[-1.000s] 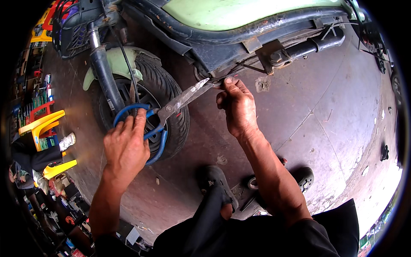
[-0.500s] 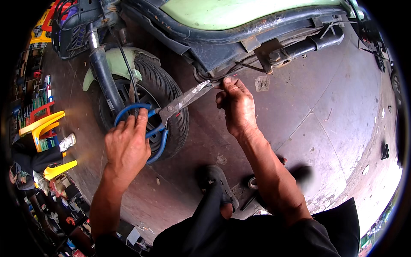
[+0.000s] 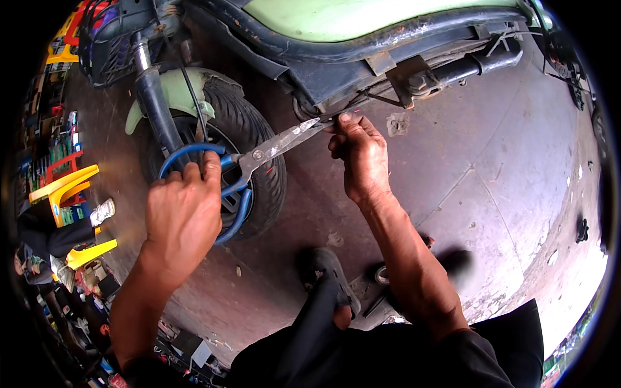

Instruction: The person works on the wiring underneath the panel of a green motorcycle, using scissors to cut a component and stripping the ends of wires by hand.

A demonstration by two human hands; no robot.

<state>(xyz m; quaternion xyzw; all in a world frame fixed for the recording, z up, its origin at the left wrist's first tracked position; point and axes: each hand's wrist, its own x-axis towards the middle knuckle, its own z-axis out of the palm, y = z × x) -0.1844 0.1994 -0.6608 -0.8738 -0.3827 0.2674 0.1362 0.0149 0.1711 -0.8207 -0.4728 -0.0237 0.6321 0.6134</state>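
My left hand (image 3: 184, 210) is closed around the blue handles of a large pair of scissors (image 3: 281, 143). The worn metal blades point right and up, and their tips lie close to the fingers of my right hand (image 3: 359, 152). That hand pinches dark, thin wires (image 3: 341, 120), one with a small red end. The wires run up beneath the frame of a light green scooter (image 3: 317, 19). Whether the blades touch the wires is hard to make out.
The scooter's front wheel (image 3: 255, 142) stands behind the scissors, below a green mudguard (image 3: 174, 94). A roll of tape (image 3: 382, 275) lies on the floor near my shoe (image 3: 323, 271). At the far left, a person sits by a yellow stool (image 3: 61, 187), beside cluttered goods.
My left hand and the scissor handles have shifted slightly left and up. The right hand has stayed nearly still, holding the wires.
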